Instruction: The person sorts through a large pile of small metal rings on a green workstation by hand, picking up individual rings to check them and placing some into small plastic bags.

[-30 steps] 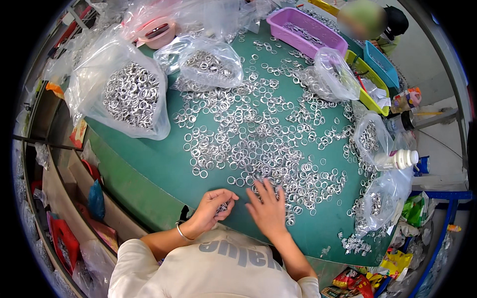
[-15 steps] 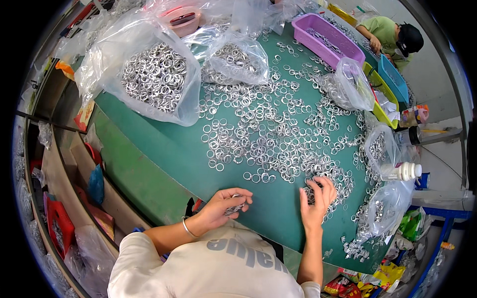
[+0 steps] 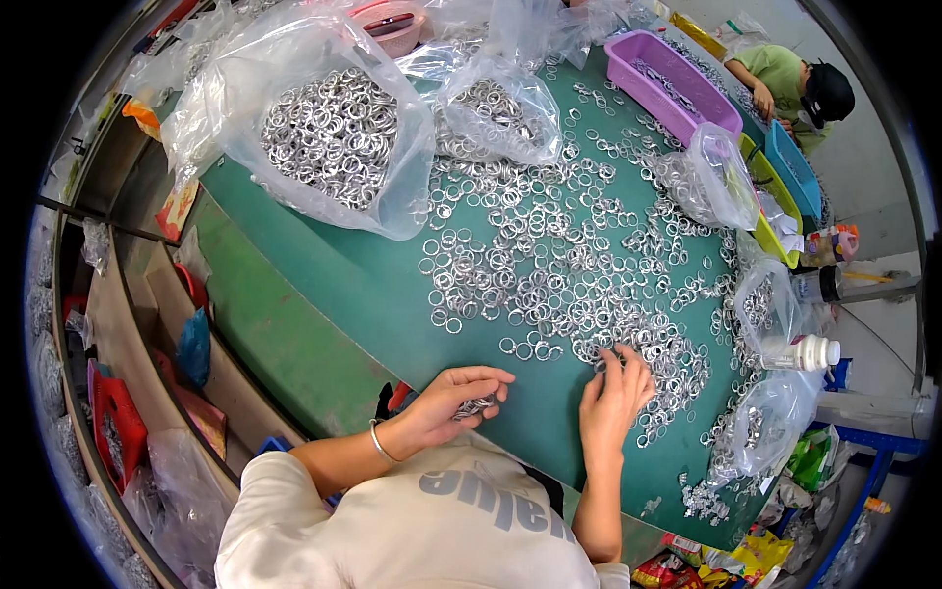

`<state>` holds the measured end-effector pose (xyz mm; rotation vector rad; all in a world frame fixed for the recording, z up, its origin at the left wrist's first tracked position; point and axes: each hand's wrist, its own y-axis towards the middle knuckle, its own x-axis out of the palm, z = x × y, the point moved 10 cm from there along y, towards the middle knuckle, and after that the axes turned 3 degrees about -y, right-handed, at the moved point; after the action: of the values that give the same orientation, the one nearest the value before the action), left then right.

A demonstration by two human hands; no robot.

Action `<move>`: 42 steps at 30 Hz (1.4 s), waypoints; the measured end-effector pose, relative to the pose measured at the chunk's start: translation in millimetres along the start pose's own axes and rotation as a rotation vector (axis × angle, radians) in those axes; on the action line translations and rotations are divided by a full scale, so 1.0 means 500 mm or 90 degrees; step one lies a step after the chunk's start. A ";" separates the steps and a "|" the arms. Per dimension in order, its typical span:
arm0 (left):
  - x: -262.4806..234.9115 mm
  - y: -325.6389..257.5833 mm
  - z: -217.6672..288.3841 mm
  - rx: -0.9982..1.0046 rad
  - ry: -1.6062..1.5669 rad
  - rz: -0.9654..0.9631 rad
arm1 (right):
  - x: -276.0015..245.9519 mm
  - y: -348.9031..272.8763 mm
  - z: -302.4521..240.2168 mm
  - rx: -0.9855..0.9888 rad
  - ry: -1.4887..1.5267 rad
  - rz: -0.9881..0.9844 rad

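Observation:
My left hand (image 3: 459, 400) is curled palm-up at the table's near edge, closed around several silver metal rings (image 3: 475, 406). To its right, my right hand (image 3: 616, 395) reaches over the near side of a wide spread of loose metal rings (image 3: 549, 285). Its fingers are bent and parted from the thumb, and the fingertips touch rings there. Whether a ring sits between them is too small to tell. The rings lie singly and in overlapping heaps on the green tabletop (image 3: 392, 344).
A large clear bag (image 3: 407, 196) full of rings stands at the far left, beside a smaller bag (image 3: 535, 137). A purple basket (image 3: 677, 83), a yellow-green tray (image 3: 775, 211) and a white bottle (image 3: 810, 352) line the right side. Across the table, a person in green (image 3: 775, 79) works.
My view has shifted slightly, so the table contents sit farther right. My right hand's thumb and fingers have drawn closer together over the rings. My left hand still holds its rings.

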<state>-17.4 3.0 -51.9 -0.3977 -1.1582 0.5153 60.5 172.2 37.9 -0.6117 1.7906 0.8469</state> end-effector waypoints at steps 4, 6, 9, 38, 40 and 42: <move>-0.011 -0.001 0.009 0.040 0.026 0.017 | 0.027 0.018 -0.125 -0.134 0.186 -0.068; -0.011 -0.002 0.010 0.049 0.022 0.031 | 0.063 0.005 -0.153 -0.202 0.121 -0.136; -0.026 -0.017 0.028 0.073 0.028 0.059 | 0.081 -0.004 -0.138 -0.211 0.052 -0.140; -0.065 -0.041 0.137 0.164 0.197 0.176 | 0.090 0.055 -0.172 -0.177 0.101 -0.028; -0.077 -0.048 0.131 0.170 0.184 0.194 | 0.091 0.048 -0.206 -0.206 0.157 -0.054; -0.100 -0.050 0.137 0.206 0.097 0.205 | 0.107 0.040 -0.280 -0.290 0.186 -0.129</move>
<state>-92.2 -44.0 -51.9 -0.3365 -0.8475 0.9229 -54.0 74.3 26.1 -1.2443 1.7577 1.0752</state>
